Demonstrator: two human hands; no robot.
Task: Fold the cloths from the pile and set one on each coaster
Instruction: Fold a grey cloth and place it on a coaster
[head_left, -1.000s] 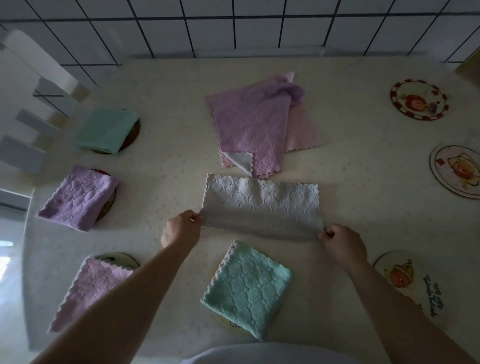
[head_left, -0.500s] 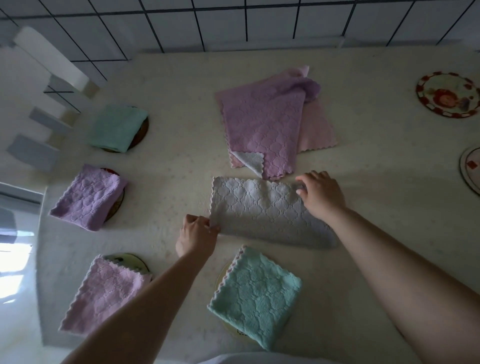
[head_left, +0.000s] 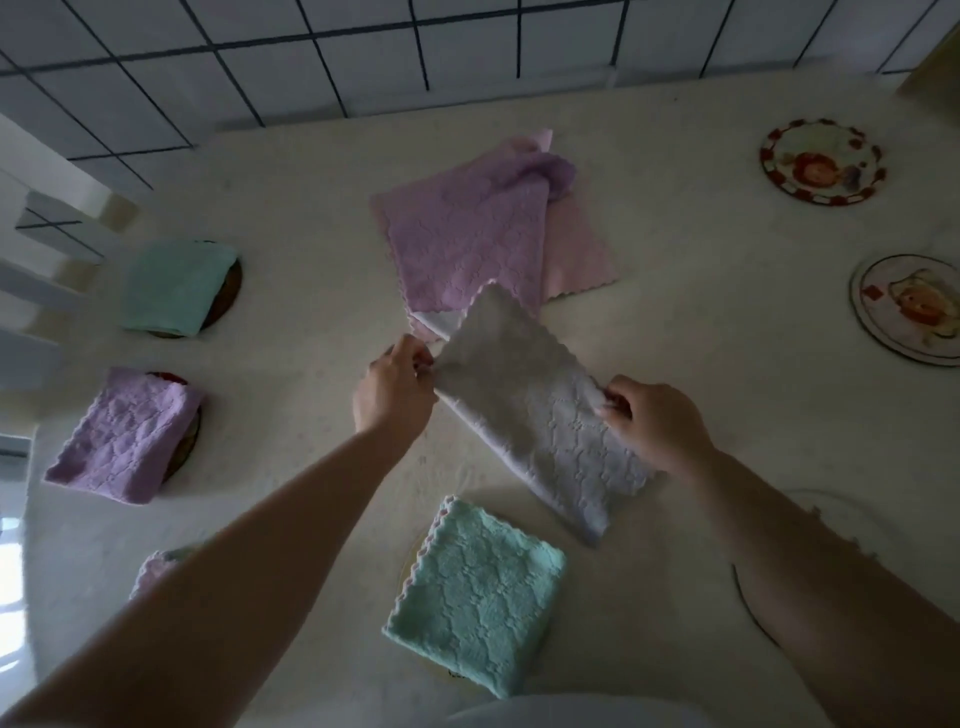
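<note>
Mid-frame, my left hand (head_left: 395, 387) and right hand (head_left: 652, 423) pinch opposite edges of the half-folded grey cloth (head_left: 535, 415); light, limp, sags between grips, so hold near corners.

The cloth pile (head_left: 467, 234) lies at the bench's (head_left: 727, 364) centre toward twelve o'clock. Just nearer, a half-folded cloth (head_left: 535, 415) overlaps its near edge. Three cloth-topped coasters (head_left: 231, 291) line the nine o'clock side; another folded cloth (head_left: 475, 592) sits at six. Bare coasters (head_left: 823, 161) lie at two and three o'clock.
</note>
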